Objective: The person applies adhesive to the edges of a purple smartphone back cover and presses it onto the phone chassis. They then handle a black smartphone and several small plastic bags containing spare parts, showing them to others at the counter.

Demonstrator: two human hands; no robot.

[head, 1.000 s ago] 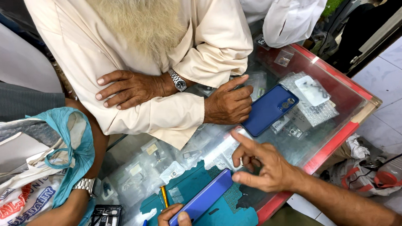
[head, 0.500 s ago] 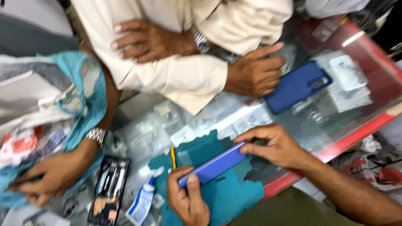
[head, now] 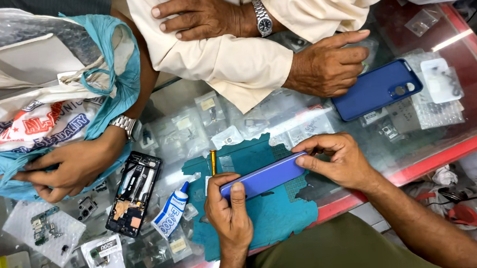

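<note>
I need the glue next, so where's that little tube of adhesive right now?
In the head view, the glue tube lies on the glass counter left of the left hand, between the opened phone frame and the teal mat.

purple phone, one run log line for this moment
left hand: holds purple phone | right hand: grips its end | under: teal mat | beside: glue tube
</note>
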